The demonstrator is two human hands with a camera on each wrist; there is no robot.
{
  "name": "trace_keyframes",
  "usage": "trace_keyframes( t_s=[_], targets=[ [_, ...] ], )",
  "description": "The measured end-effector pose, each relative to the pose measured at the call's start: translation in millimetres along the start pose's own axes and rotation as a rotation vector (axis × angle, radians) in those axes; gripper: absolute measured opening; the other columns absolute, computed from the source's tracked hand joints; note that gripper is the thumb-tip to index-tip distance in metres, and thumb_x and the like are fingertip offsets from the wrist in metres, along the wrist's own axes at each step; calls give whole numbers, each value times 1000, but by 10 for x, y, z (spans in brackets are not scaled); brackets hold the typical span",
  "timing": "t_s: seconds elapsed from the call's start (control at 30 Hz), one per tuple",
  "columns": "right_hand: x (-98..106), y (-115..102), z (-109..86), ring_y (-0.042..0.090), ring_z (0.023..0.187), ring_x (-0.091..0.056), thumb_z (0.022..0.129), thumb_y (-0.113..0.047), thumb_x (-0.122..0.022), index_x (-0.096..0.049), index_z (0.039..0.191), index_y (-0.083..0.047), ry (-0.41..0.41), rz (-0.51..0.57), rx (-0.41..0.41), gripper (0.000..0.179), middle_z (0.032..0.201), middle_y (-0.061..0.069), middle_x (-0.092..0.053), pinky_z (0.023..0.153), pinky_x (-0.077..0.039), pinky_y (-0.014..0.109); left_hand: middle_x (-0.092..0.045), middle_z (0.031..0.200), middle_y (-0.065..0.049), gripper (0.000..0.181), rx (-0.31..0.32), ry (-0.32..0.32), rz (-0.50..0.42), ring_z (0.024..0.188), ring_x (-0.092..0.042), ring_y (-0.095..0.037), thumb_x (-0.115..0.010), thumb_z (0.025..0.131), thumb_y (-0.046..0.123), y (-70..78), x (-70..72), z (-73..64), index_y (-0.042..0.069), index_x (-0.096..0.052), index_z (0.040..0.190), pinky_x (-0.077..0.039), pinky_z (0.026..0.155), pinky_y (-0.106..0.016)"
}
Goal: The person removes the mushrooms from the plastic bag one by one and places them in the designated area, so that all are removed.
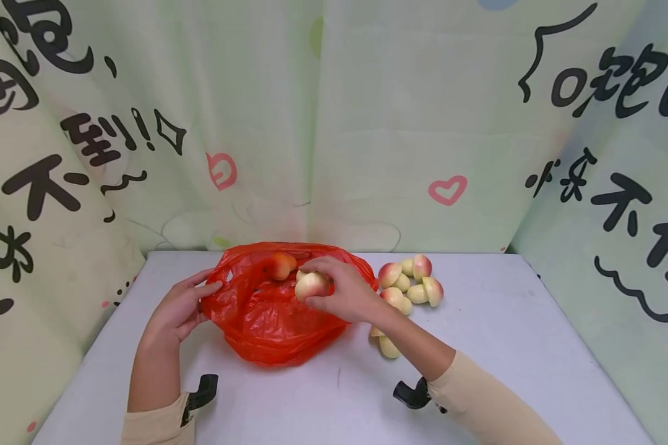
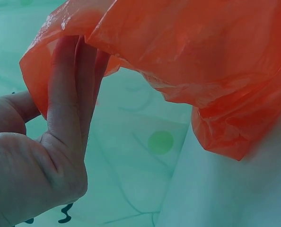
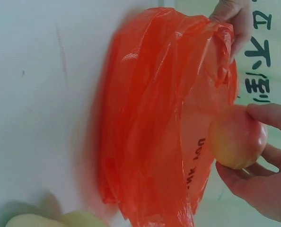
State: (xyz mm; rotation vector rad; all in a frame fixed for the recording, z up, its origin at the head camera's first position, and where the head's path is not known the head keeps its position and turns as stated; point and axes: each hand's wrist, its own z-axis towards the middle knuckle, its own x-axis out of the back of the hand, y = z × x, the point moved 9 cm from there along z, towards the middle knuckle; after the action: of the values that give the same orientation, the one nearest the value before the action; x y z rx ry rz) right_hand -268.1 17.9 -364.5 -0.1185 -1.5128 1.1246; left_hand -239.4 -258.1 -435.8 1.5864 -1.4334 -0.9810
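A red plastic bag (image 1: 281, 340) lies on the table with its mouth spread. At the bag's left rim my left hand (image 1: 178, 308) pinches the plastic between thumb and fingers; the left wrist view shows the fingers (image 2: 65, 90) partly behind the film. Over the bag's mouth, my right hand (image 1: 347, 289) holds a toy mushroom (image 1: 312, 287) with a pinkish-yellow rounded cap, which also shows as a smooth cap (image 3: 237, 137) in the right wrist view. Inside the bag sits another mushroom (image 1: 281, 266), tinted orange by the film.
Several more mushrooms (image 1: 433, 290) with pale stems and pink-yellow caps lie right of the bag, one pale stem (image 1: 389, 347) nearer the front beside my right forearm. The white table (image 1: 506, 346) backs onto a printed curtain (image 1: 378, 185), with curtain also at both sides.
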Motion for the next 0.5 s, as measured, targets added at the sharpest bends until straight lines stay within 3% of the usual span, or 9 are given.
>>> trace_keyframes(
  t_s=[0.27,0.5],
  targets=[
    [174,13,-119,20,134,-55,90,-21,-82,-65,140,-19,42,22,4,54,144,-4,-61,96,-60,37,-42,158,-12,67,-4,-6,0,108,-65,-13,-62,106,30,11,5,-9,21,-31,165,-62,91,-30],
    [252,74,-214,22,138,-54,90,-20,-81,-64,141,-18,51,37,-5,53,147,-3,-60,102,-57,42,-44,156,-12,67,-13,-11,2,107,-65,-13,-62,106,30,9,-4,-17,20,-32,165,-62,91,-30]
  ],
)
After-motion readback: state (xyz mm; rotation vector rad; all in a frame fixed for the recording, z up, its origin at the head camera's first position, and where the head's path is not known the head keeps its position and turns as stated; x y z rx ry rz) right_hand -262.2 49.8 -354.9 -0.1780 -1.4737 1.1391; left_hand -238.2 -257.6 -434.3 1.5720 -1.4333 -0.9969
